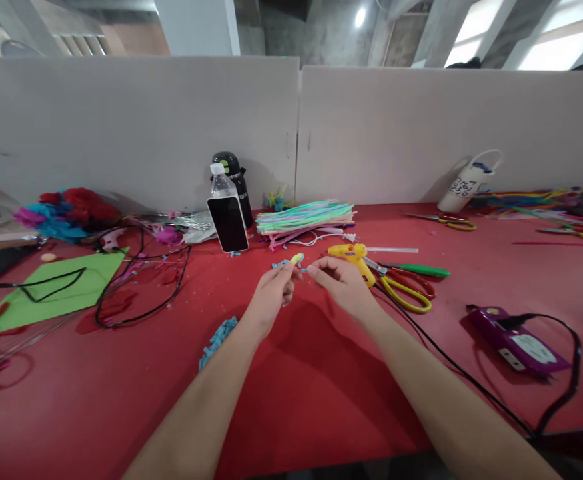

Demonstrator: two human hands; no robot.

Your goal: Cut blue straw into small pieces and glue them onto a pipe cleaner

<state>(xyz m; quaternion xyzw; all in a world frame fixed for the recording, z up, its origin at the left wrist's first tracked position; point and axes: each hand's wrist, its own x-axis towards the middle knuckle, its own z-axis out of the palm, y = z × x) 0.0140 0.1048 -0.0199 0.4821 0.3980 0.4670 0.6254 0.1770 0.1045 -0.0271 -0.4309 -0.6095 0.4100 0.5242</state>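
Note:
Between the thumb and fingers of my left hand (275, 288) is a small yellow piece (297, 258) with blue fuzz at its edge, probably pipe cleaner. My right hand (338, 283) is just to the right, thumb and forefinger pinched on a short blue pipe cleaner bit (304, 270). A gap separates the two hands, both raised above the table. More blue bits (278, 265) show behind my left fingers. Beside my left forearm lies a pile of curled blue pipe cleaner pieces (218, 339). A yellow glue gun (350, 253) rests just behind my right hand.
Scissors (406, 293) and a green-handled tool (424, 270) lie right of the glue gun. A phone (228, 224) leans on a bottle. Behind are bundled pipe cleaners (306, 221). A purple power box (516, 343) with black cable sits right; green paper (56, 287) lies left.

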